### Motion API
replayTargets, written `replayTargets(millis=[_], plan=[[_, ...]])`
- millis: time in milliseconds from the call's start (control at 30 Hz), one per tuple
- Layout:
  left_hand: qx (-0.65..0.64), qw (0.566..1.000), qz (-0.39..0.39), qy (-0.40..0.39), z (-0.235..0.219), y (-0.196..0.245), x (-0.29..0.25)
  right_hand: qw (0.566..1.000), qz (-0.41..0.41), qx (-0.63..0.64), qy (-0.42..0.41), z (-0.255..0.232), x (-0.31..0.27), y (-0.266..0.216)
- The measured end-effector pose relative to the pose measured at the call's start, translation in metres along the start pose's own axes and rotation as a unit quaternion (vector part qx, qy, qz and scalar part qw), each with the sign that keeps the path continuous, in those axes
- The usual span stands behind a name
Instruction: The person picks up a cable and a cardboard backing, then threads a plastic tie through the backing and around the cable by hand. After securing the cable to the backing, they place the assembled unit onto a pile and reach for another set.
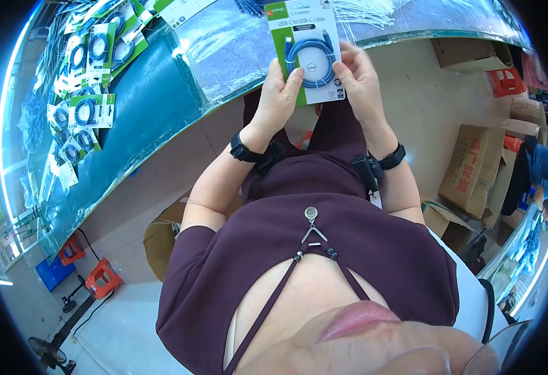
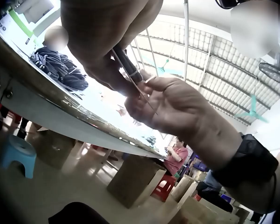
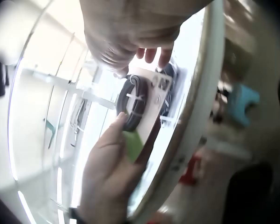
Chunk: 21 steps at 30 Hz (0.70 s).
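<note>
A carded USB-C cable [image 1: 299, 26], white and green with a blue coil tied on its front, is held up over the lap at the bench edge. On its left edge my left hand [image 1: 280, 94] pinches it, thumb in front. My right hand [image 1: 360, 84] grips the right edge, thumb at the front and fingers partly hidden behind. In the right wrist view the coiled cable [image 3: 142, 93] faces up between the right hand [image 3: 130, 32] above and the left hand [image 3: 109, 163] below. The left wrist view catches the card edge-on, near the right hand [image 2: 170, 107].
Several carded cables [image 1: 86, 112] lie piled on the bench's left side, on a green surface [image 1: 155, 81]. Loose white cables [image 1: 364, 15] and a dark cable bundle [image 2: 60, 70] are on the bench too. Cardboard boxes [image 1: 471, 169] and a blue stool [image 2: 21, 154] stand on the floor.
</note>
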<state>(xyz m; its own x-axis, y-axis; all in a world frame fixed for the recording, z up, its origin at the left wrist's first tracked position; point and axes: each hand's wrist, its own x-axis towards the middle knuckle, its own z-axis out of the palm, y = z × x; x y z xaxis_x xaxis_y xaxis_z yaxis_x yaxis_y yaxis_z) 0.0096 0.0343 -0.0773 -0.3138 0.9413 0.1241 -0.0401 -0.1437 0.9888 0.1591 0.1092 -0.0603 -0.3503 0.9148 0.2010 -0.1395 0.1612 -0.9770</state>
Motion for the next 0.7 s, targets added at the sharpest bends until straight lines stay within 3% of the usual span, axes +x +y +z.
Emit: replayTargets(millis=[33,67,100,133,167,433,700], plan=[[0.057,0.998,0.024,0.005,-0.001,0.002,0.001,0.991,-0.063,-0.109,0.042,0.004,0.005,-0.009],[0.113,0.992,0.048,0.009,-0.002,0.005,0.002,0.991,-0.065,-0.108,0.041,0.006,0.012,-0.018],[0.169,0.983,0.072,0.013,-0.003,0.007,0.003,0.952,-0.188,-0.239,0.028,0.008,0.02,-0.029],[0.169,0.983,0.072,0.014,-0.003,0.011,0.003,0.882,-0.304,-0.361,0.014,0.009,0.027,-0.038],[0.176,0.981,0.074,0.014,-0.003,0.016,0.003,0.782,-0.408,-0.472,0.0,0.011,0.031,-0.044],[0.159,0.983,0.086,0.041,-0.012,0.029,0.006,0.759,-0.437,-0.48,-0.051,0.032,0.05,-0.048],[0.188,0.973,0.118,0.063,-0.019,0.034,0.01,0.776,-0.44,-0.448,-0.057,0.039,0.05,-0.05]])
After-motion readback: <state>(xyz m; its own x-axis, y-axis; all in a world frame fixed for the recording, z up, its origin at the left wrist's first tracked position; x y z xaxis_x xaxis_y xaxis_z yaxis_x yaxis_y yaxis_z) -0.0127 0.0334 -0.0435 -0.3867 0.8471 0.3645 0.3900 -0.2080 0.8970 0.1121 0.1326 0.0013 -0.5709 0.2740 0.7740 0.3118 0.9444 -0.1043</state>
